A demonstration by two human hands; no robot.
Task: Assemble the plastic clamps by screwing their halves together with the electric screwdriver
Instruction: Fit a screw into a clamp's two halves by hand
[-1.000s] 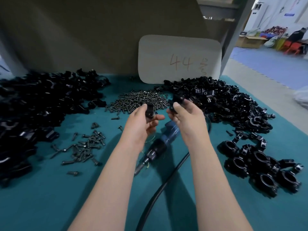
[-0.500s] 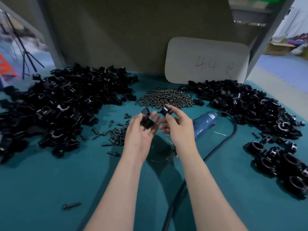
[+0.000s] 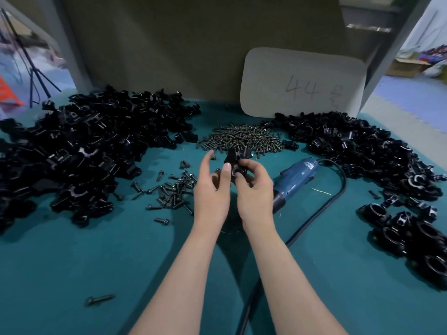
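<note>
Your right hand (image 3: 256, 189) holds the black clamp halves (image 3: 235, 163) above the middle of the bench (image 3: 72, 262), with its fingers curled around them from the right side. Your left hand (image 3: 211, 187) is just beside it. Its forefinger is stretched up and touches nothing, and its thumb lies against the left side of the halves. If the other left fingers grip the piece from below, I cannot tell, because they are hidden.

The electric screwdriver (image 3: 297, 175) lies flat on the bench, just right of your right hand, and no hand touches it. Its black cable (image 3: 338, 180) makes a loop and runs to the near edge.

A heap of screws (image 3: 242, 140) is behind your hands, toward the far edge. Some loose screws (image 3: 174, 192) lie left of your left hand, and one single screw (image 3: 99, 299) is near the near edge on the left. Big piles of black parts fill the left side (image 3: 84, 146) and the far right side (image 3: 350, 146). Assembled clamps (image 3: 411, 235) are gathered by the right edge. A card with "44" (image 3: 302, 83) stands at the far edge.
</note>
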